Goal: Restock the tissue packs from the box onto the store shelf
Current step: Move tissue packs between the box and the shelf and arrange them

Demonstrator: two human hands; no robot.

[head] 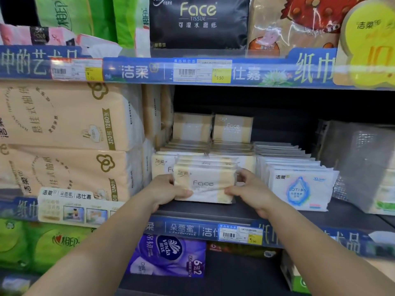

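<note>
Gripped from both ends: a small stack of soft cream-and-white plastic-wrapped "Face" tissue packs, held upright at the near edge of the dark grey metal middle shelf. Left hand curled round the left end, thumb across the front lower corner; right hand curled round the right end, fingers pinching the wrapper. Bottom of the stack touching or just above the shelf board, hard to tell which.

Behind the held stack, a row of matching cream "Face" packs standing on the shelf, with two more of the same set upright far back. Just to the right, a row of white "Lotion" tissue packs with a blue drop print. To the left, large peach-coloured plastic bales of hanging tissue, stacked two high. Source box not in view.

Judged to be the placing step: one batch brought to its slot, not yet released. Next move likely called for sliding the stack straight back until flush against the row behind, keeping it square so the front label faced out, then easing both hands off sideways without dragging the slippery wrappers. Little room on the right beside the white packs, so care needed there; risk of the loose stack fanning or toppling forward on release
</note>
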